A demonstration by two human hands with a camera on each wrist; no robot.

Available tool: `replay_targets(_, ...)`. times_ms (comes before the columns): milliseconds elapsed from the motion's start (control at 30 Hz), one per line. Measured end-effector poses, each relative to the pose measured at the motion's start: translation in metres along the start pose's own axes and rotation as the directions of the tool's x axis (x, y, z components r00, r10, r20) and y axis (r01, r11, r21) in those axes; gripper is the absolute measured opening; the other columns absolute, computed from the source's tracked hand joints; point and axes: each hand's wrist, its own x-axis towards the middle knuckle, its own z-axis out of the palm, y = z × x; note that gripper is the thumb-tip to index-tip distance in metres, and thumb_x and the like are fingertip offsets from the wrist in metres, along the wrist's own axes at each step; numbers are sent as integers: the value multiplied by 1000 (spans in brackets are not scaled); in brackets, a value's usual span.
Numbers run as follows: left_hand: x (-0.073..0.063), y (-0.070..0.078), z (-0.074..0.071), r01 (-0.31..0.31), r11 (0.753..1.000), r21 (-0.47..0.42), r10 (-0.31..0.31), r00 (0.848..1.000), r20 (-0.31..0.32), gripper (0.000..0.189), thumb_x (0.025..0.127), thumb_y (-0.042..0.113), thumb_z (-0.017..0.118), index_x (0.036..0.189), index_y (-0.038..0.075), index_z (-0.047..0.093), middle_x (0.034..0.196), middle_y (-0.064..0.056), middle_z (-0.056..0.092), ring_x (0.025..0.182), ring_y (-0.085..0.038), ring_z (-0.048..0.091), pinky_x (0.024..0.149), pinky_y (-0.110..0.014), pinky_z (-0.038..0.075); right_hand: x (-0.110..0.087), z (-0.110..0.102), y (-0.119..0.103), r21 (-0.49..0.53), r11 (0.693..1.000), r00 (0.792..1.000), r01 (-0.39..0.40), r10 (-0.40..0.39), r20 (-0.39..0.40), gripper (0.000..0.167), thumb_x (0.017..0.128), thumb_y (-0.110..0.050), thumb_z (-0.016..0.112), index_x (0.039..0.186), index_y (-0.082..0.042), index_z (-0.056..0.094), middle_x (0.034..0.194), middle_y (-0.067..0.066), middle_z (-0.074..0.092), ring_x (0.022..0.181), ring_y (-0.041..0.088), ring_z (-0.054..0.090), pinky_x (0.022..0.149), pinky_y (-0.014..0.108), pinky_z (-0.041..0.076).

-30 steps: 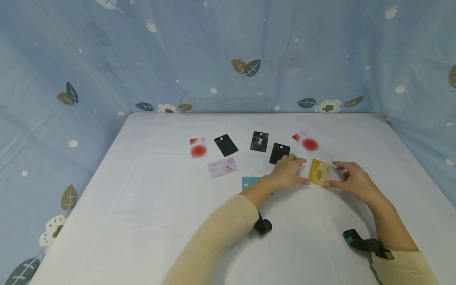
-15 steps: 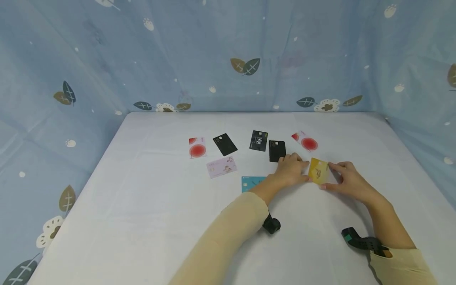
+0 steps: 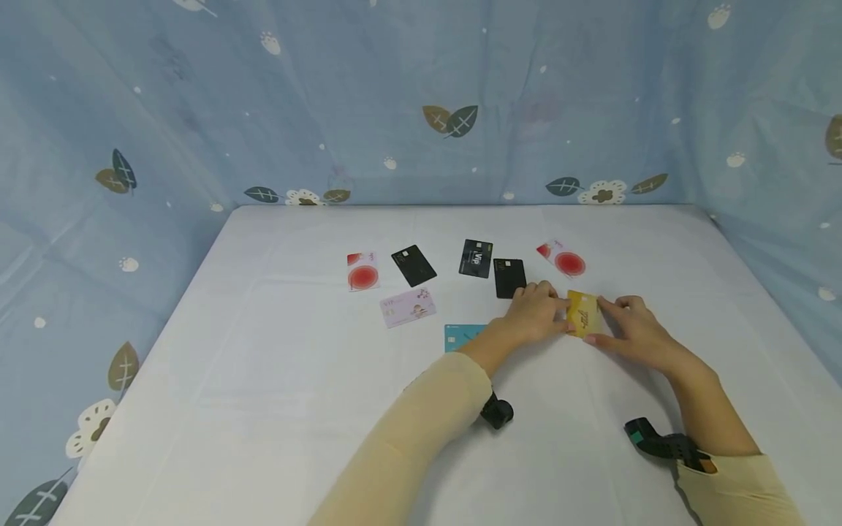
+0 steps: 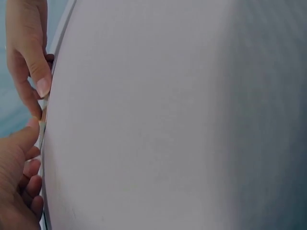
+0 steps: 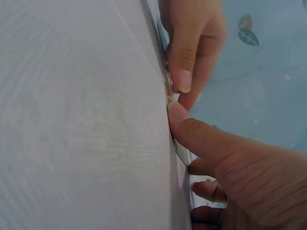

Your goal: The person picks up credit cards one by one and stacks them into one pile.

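Note:
A gold card (image 3: 582,314) with dark lettering lies on the white table, between my two hands. My left hand (image 3: 531,315) holds its left side, thumb at the lower corner and forefinger higher up. My right hand (image 3: 634,332) grips the right side, forefinger near the upper corner and thumb near the lower one. Both wrist views look along the tabletop, showing the left thumb (image 4: 29,134) and the right thumb (image 5: 184,120) at the thin card edge. A black card (image 3: 509,277) lies just beyond my left knuckles. My left forearm partly covers a blue card (image 3: 463,336).
Farther back lie a black Vip card (image 3: 476,258), another black card (image 3: 414,265) and a lilac card (image 3: 408,307). One white card with a red disc (image 3: 362,277) is at left, another red-disc card (image 3: 569,263) behind the gold one. A blue patterned curtain (image 3: 368,95) encloses the table.
My left hand has moved right to the gold card's edge, and the nearby black card has turned straighter. The right hand and gold card have shifted slightly left, closing the gap between the hands.

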Motion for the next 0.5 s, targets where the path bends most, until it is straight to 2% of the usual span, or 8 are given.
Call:
replay_targets(267, 2, -4, -1, 12, 999, -37, -12, 1000, 12, 61, 87, 53, 60, 141, 28, 46, 130, 5, 47, 113, -10, 41, 90, -22, 32, 0, 1, 0, 42, 998, 999, 38, -38, 1, 77, 81, -36, 71, 136, 9, 41, 112, 27, 35, 95, 36, 35, 68, 39, 37)
replay_targets(500, 2, -4, -2, 4, 1000, -31, -3, 1000, 12, 73, 81, 58, 64, 142, 23, 44, 127, 3, 46, 113, -10, 40, 95, -24, 33, -1, 1, 5, 86, 992, 995, 90, -86, -46, 69, 79, -29, 75, 132, 5, 49, 107, 22, 39, 92, 31, 36, 64, 33, 31)
